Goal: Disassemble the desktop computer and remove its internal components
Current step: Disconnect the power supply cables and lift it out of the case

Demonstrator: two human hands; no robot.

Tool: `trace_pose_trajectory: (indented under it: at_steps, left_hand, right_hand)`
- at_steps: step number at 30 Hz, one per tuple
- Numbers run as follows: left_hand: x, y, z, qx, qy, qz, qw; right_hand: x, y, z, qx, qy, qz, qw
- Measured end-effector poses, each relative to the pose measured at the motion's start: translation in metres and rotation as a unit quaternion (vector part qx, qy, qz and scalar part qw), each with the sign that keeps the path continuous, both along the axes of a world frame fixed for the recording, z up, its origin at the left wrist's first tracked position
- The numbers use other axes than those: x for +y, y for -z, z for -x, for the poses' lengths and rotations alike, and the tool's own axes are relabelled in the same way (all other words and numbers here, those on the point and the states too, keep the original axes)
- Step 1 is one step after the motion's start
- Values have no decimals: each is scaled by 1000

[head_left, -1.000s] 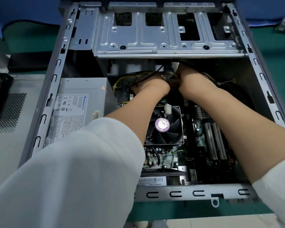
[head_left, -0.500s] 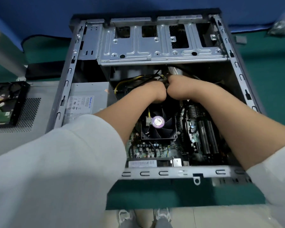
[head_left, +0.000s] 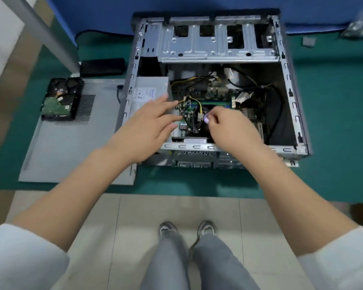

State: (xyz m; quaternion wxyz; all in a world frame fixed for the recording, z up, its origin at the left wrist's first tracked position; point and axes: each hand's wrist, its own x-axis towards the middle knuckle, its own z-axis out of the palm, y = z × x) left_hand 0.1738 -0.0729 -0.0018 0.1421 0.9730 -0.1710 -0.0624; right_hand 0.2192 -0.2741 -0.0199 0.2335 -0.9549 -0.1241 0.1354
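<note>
The open desktop case [head_left: 289, 84] lies on its side on the green mat. Inside it I see the motherboard [head_left: 215, 92], the grey power supply [head_left: 149, 88] at the left, black and yellow cables [head_left: 195, 80], and the CPU fan with a purple sticker [head_left: 205, 118]. My left hand [head_left: 151, 122] hovers over the case's left edge with its fingers straight and spread, holding nothing. My right hand [head_left: 231, 127] is above the fan with loosely curled fingers, holding nothing that I can see.
The removed grey side panel [head_left: 57, 147] lies left of the case, with a hard drive [head_left: 61, 99] on its far end. A black flat object [head_left: 103, 65] lies behind it. A metal post [head_left: 44, 32] rises at the far left. My feet stand on the tiled floor [head_left: 176, 210].
Both hands have pulled back out of the deep cable area under the drive cage and now hang over the case's near side. The camera has moved back and up.
</note>
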Motion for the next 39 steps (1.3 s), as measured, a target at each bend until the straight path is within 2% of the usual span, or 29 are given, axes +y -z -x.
trace_pose_trajectory:
  at_steps: [3,7,11,16,20,23,26,28,32,39]
  left_hand:
    - [18,-1,23,-1,5,-34,999]
    - [27,1,28,4,35,-112,993]
    - [30,3,26,-1,38,-125,991]
    - [26,5,29,-57,19,-106,993]
    - [21,13,32,-89,-31,-79,992]
    - [23,7,29,-48,-22,-64,997]
    - [31,-10,20,81,-5,-5,997]
    - [36,-21,10,121,-30,37,992]
    - [32,-20,-6,78,-15,-26,996]
    - [29,-6,-7,46,-44,12,998]
  right_hand:
    - [3,-3,6,-79,1,34,996]
    - [4,-5,7,-89,7,23,996]
    - [5,-7,7,-74,2,14,997]
    - [6,-7,5,-52,5,14,999]
    - [6,-6,5,-57,10,17,998]
    - [5,-7,5,-53,13,18,998]
    - [4,-7,4,-41,16,13,999]
    - [5,-6,3,-32,15,9,999]
    - [6,-5,1,-26,16,11,999]
    - [6,-5,0,-23,7,5,1000]
